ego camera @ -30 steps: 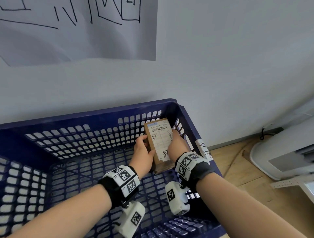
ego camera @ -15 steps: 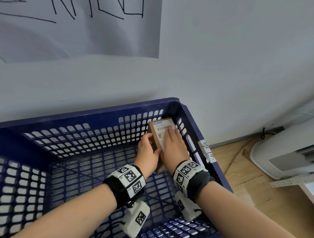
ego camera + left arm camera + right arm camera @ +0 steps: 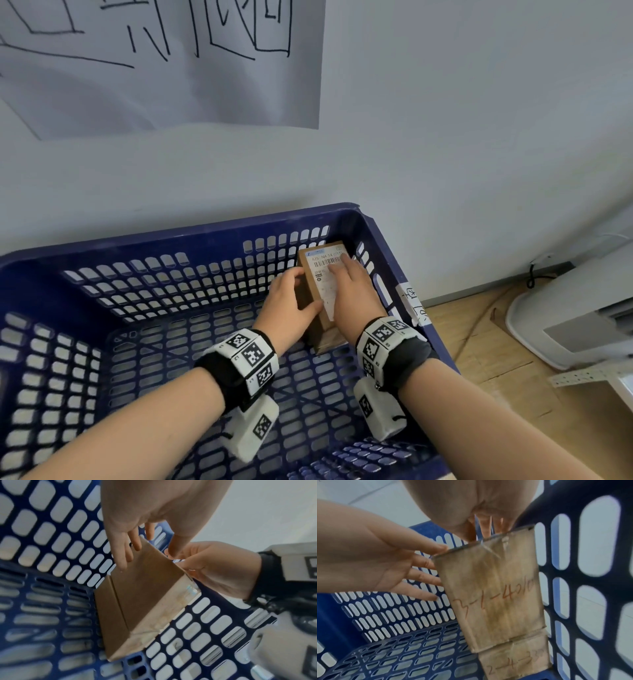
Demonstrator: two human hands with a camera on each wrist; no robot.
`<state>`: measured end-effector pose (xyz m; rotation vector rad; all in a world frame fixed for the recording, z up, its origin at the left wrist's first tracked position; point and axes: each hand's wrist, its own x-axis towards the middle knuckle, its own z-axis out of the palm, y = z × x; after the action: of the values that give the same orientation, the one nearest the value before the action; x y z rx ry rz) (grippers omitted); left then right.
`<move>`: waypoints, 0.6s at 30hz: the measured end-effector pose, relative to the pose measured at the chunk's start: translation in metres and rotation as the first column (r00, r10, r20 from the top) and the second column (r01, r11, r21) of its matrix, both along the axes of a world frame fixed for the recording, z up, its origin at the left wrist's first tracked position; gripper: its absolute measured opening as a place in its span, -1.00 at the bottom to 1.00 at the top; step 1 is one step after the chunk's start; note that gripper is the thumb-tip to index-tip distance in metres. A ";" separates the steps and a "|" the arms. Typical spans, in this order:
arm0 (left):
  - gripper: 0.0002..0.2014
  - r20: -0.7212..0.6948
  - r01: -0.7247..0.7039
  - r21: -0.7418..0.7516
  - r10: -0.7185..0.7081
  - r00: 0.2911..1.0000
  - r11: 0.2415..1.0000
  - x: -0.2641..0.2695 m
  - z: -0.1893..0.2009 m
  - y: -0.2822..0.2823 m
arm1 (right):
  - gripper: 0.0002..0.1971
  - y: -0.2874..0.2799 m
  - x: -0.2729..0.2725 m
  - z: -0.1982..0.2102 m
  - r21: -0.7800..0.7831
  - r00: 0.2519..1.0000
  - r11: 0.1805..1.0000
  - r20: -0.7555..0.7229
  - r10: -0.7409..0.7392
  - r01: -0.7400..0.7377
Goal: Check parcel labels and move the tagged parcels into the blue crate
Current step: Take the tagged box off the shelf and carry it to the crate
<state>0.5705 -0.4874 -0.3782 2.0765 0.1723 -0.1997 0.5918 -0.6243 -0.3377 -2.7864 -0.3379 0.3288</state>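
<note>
A brown cardboard parcel [image 3: 308, 291] with a white barcode label [image 3: 325, 265] lies in the far right corner of the blue crate [image 3: 205, 233]. My left hand [image 3: 291, 308] touches its left side with straight fingers, thumb on the top edge. My right hand [image 3: 352, 294] lies flat on the label. In the right wrist view this parcel [image 3: 491, 588], marked in red handwriting, rests on a second brown parcel [image 3: 515, 660] on the crate floor. There the left hand's fingers [image 3: 426, 574] are spread against the parcel's side. The left wrist view shows the parcel's plain side [image 3: 142, 599].
The crate stands against a white wall with a hand-marked paper sheet [image 3: 154, 51]. A taped label [image 3: 412, 301] hangs on the crate's right rim. To the right, a white appliance [image 3: 565, 308] and a black cable [image 3: 532, 274] sit on the wooden floor.
My right hand has left the parcel's right side and now lies flat on its label. The parcel has gone down and further into the crate's far right corner.
</note>
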 end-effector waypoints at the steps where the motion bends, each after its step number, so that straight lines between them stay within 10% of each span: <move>1: -0.34 0.034 0.029 0.071 -0.031 0.999 0.997 -0.001 0.006 0.006 | -0.32 0.000 0.000 0.004 0.015 1.000 1.000 0.011 0.007 -0.007; 9: -0.27 0.247 0.066 0.671 -0.306 0.920 0.739 -0.019 0.068 0.050 | -0.43 0.007 -0.012 0.040 -0.007 0.983 0.994 0.149 0.109 -0.109; 18: -0.24 0.378 -0.135 0.838 -0.385 0.842 0.529 -0.052 0.126 0.083 | -0.26 0.031 -0.033 0.087 -0.067 0.951 0.983 0.250 0.183 -0.171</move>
<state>0.5184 -0.4046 -0.2519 3.0507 -0.3151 0.4988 0.5593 -0.5928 -0.2509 -2.8519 -0.6520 0.0139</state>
